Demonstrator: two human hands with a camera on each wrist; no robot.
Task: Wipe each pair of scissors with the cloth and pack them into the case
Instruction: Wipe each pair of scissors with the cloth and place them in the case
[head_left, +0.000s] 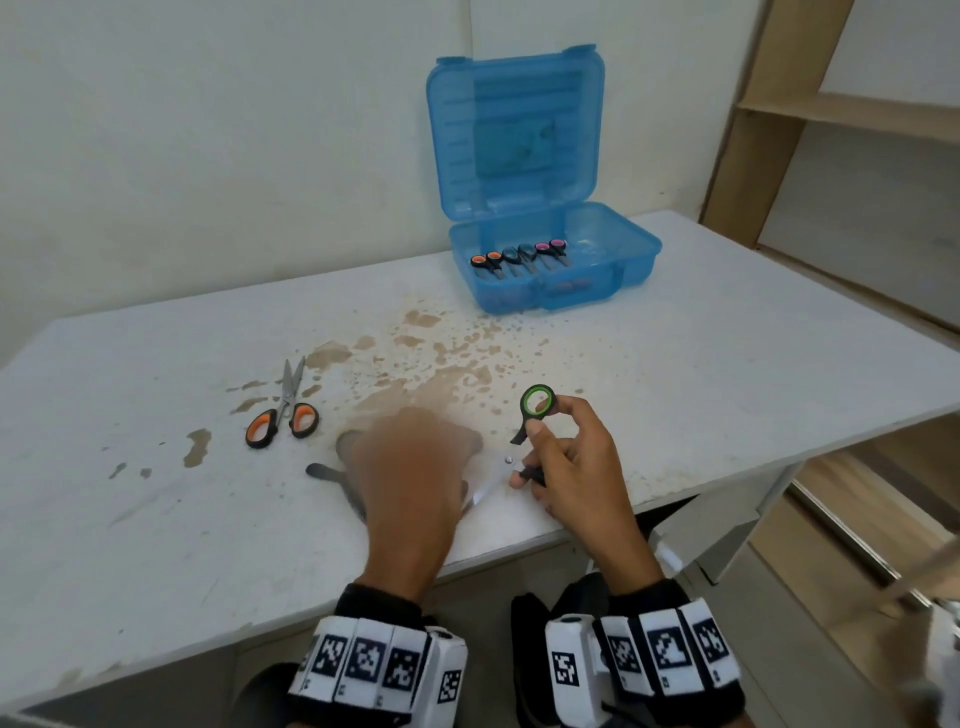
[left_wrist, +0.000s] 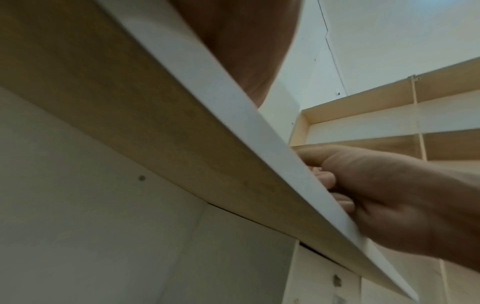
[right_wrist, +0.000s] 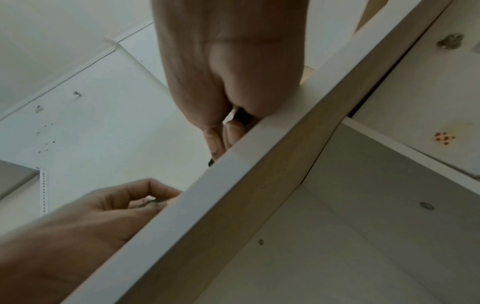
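The stained white table (head_left: 675, 374) carries an open blue plastic case (head_left: 550, 260) at its far side, with three pairs of scissors (head_left: 519, 255) inside. Orange-handled scissors (head_left: 283, 415) lie at near left. The blurred left hand (head_left: 410, 478) covers a grey cloth (head_left: 349, 448) near the front edge, its fingers curled over the cloth. The right hand (head_left: 566, 457) pinches green-handled scissors (head_left: 537, 402), blades pointing toward the cloth.

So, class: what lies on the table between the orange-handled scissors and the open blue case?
In the head view, only brown stains on the table lie between the orange-handled scissors and the blue case; no object sits there.
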